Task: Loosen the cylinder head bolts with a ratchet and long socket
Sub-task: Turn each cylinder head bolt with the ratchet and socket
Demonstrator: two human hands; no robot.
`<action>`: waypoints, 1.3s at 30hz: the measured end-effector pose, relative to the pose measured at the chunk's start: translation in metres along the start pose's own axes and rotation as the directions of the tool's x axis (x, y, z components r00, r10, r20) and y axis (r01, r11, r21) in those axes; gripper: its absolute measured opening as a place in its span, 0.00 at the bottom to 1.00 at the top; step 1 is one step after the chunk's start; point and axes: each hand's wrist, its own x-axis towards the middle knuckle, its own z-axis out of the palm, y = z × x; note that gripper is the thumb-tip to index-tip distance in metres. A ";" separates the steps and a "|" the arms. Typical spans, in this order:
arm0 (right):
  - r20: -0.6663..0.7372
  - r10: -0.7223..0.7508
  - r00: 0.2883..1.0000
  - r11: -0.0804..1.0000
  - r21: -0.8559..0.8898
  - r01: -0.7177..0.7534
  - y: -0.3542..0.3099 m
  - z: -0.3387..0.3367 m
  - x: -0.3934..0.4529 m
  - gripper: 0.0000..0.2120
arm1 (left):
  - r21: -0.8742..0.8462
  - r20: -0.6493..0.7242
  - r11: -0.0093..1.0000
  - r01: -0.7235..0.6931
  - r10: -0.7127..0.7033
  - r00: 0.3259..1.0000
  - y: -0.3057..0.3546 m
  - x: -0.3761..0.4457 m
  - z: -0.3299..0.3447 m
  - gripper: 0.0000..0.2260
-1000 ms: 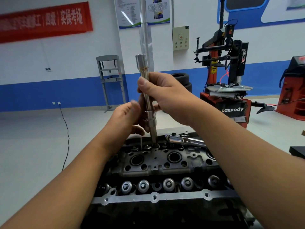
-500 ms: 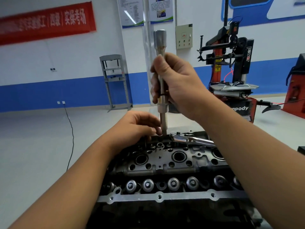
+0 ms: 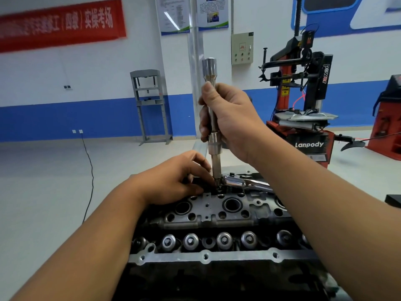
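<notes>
Two hands: right hand [image 3: 227, 118] wraps the long chrome steel socket [image 3: 213, 118]; left hand [image 3: 173, 179] fingers curled at its tip.
Handling: rigid, slick (grip mid-shaft).

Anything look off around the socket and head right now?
The ratchet lies loose on the cylinder head, not on the long socket; the right hand grips the socket upright, bare drive end up.

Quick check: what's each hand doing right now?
Left hand: fingers curled at the foot of the long socket on the cylinder head; whether it grips anything cannot be told.
Right hand: grips the long socket upright.
</notes>
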 end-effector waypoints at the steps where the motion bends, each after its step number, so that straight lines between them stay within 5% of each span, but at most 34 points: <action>1: -0.009 -0.001 1.000 1.000 0.003 0.001 0.000 0.000 0.000 0.14 | 0.001 -0.002 1.000 -0.006 0.006 1.000 0.001 0.000 0.000 0.18; 23: -0.068 0.033 0.997 0.999 0.028 -0.031 -0.002 0.000 0.000 0.16 | -0.136 -0.097 0.991 -0.018 0.004 0.995 0.000 0.000 0.002 0.17; 31: 0.069 0.055 0.996 0.998 0.023 -0.057 0.008 0.007 -0.001 0.14 | -0.337 -0.046 0.940 0.049 -0.068 0.997 -0.007 0.001 -0.004 0.09; 39: 0.166 -0.051 0.985 0.998 -0.015 0.054 0.006 0.019 -0.013 0.12 | -0.285 -0.045 0.958 -0.007 -0.006 0.999 -0.007 0.000 0.000 0.08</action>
